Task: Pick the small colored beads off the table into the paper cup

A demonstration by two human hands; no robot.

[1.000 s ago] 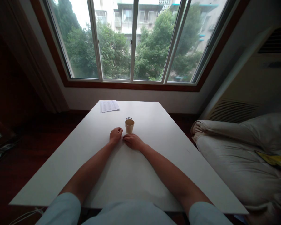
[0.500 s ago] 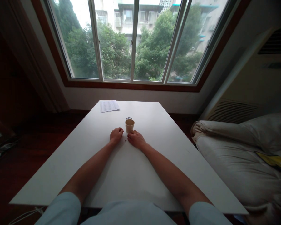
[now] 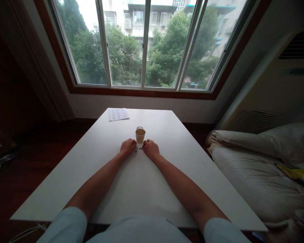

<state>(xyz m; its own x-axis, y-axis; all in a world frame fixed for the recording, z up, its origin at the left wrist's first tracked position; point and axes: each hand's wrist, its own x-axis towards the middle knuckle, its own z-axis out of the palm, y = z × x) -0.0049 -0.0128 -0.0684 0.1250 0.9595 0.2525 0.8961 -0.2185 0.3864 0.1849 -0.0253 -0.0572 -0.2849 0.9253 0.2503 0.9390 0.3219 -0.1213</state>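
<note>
A tan paper cup [image 3: 140, 136] stands upright on the white table [image 3: 142, 189], its mouth facing up. To its near left is my left hand [image 3: 128, 146], fingers curled and drawn together. My right hand [image 3: 151, 148] rests at the cup's near right side, its fingers also bent and pressed together. Whatever either hand may hold is hidden or too small to make out. Between the hands lie several tiny dark bits [image 3: 140, 148], like beans or beads, with another dark bit [image 3: 136, 151] closer to me.
Behind the cup lies a thin dark looped thing [image 3: 139, 128]. Printed papers [image 3: 119, 114] rest at the table's far left corner. A padded pale sofa [image 3: 245, 162] borders the right side, and a window [image 3: 142, 50] faces me.
My right hand has shifted right, uncovering small dark bits on the table. My left hand has moved slightly right, nearer the cup. The cup has stayed in place.
</note>
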